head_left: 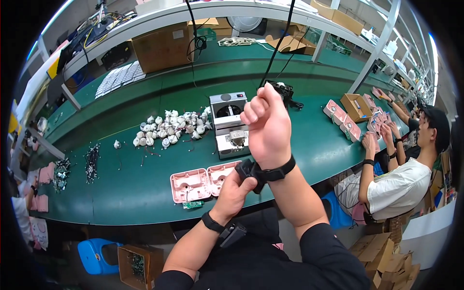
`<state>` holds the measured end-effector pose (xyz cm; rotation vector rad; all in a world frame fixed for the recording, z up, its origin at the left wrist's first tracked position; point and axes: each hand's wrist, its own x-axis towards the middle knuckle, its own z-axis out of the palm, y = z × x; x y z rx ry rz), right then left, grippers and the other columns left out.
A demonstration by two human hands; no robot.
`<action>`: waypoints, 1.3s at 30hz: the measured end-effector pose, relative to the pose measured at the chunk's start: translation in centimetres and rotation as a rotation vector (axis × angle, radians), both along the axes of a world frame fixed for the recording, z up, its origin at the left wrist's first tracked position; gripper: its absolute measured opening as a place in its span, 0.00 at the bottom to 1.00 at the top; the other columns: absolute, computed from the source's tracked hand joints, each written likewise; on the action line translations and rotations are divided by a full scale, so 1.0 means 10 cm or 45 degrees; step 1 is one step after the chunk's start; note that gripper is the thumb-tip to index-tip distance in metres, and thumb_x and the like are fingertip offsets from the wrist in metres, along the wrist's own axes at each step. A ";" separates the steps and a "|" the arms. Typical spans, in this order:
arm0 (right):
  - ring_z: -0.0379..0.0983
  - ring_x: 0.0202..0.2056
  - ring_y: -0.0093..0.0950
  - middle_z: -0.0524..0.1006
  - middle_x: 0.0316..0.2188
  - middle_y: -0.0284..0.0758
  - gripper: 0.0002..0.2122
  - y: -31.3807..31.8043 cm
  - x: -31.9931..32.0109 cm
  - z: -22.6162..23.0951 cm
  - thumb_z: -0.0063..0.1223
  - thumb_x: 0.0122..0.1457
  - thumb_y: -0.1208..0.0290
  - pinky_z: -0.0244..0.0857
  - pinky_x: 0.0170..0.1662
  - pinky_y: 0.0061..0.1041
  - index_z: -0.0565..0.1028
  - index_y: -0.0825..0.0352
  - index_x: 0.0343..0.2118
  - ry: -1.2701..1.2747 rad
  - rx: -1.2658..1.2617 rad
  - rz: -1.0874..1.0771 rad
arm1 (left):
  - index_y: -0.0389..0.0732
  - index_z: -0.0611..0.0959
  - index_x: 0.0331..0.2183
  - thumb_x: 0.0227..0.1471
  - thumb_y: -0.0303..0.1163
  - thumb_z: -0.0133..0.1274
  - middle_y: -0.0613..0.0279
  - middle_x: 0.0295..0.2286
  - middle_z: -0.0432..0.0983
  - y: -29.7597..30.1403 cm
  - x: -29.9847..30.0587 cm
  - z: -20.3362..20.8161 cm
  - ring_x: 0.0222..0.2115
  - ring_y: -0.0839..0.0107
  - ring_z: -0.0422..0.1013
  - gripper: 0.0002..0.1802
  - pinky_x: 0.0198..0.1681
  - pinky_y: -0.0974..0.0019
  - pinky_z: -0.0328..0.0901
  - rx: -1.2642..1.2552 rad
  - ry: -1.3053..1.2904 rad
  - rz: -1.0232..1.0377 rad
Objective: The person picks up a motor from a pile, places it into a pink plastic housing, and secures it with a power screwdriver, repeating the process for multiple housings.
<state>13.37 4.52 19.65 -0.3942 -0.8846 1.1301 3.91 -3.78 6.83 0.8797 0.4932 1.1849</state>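
- Currently, the head view shows two hands: one right hand (268,130), raised in a loose fist with nothing visible in it, and one left hand (229,198), thumb and fingers closed on one black device (251,173) at the right wrist's strap (281,171).
- One pink case (186,186), two halves spread open, lies on the green table (121,198), partly behind the left hand.
- One circuit board (193,205) lies at its near edge.
- Beyond: one grey machine (226,132); one pile of white parts (171,128), too many to count.
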 end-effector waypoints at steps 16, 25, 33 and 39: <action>0.56 0.22 0.16 0.61 0.20 0.26 0.06 -0.68 0.42 -0.53 0.41 0.70 0.72 0.51 0.25 0.18 0.68 0.69 0.41 -0.593 0.207 -0.504 | 0.32 0.79 0.49 0.56 0.32 0.62 0.55 0.46 0.78 -0.43 -0.60 0.40 0.45 0.70 0.75 0.22 0.51 0.66 0.69 0.077 0.660 -0.130; 0.54 0.22 0.15 0.59 0.20 0.25 0.07 -1.25 1.08 -0.79 0.41 0.71 0.71 0.50 0.26 0.17 0.68 0.68 0.37 -0.710 -0.272 -0.768 | 0.38 0.82 0.45 0.51 0.36 0.62 0.52 0.38 0.82 1.28 -4.20 0.13 0.42 0.53 0.78 0.19 0.46 0.57 0.72 0.354 2.634 0.978; 0.56 0.21 0.14 0.63 0.20 0.26 0.06 -1.57 0.85 -0.68 0.44 0.69 0.73 0.51 0.25 0.16 0.68 0.69 0.34 -1.070 -0.297 -0.951 | 0.42 0.80 0.49 0.50 0.34 0.63 0.52 0.44 0.79 1.74 -4.61 -0.54 0.42 0.55 0.77 0.24 0.47 0.58 0.71 0.335 2.592 0.643; 0.61 0.21 0.14 0.68 0.20 0.26 0.05 -1.59 0.76 -0.67 0.49 0.65 0.75 0.53 0.25 0.15 0.70 0.69 0.32 -1.361 -0.511 -0.647 | 0.34 0.74 0.55 0.57 0.29 0.57 0.55 0.47 0.78 1.07 -3.71 0.02 0.47 0.67 0.75 0.25 0.48 0.66 0.70 0.077 1.254 0.660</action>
